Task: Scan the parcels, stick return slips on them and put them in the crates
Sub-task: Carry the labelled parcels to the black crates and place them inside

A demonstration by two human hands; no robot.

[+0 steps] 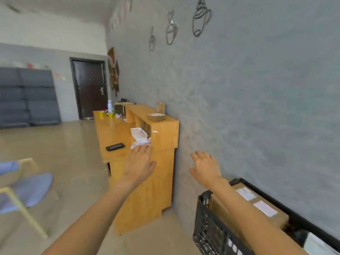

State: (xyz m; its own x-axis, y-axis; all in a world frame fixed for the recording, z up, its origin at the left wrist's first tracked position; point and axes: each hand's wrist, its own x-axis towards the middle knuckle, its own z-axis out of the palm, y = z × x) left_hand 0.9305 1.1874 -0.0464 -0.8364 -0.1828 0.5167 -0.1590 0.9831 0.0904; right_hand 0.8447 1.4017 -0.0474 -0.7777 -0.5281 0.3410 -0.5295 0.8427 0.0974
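Both hands, left (140, 162) and right (205, 167), spread, empty. Labelled cardboard parcel (257, 208) in black crate (207, 234): likely rigid, light; grip opposite edges.

Both arms are totally bare from elbow down, no sleeves, no gloves. Left hand (140, 163) and right hand (205, 167) wear nothing either: no rings on the fingers, no watch or band behind them at the wrists.
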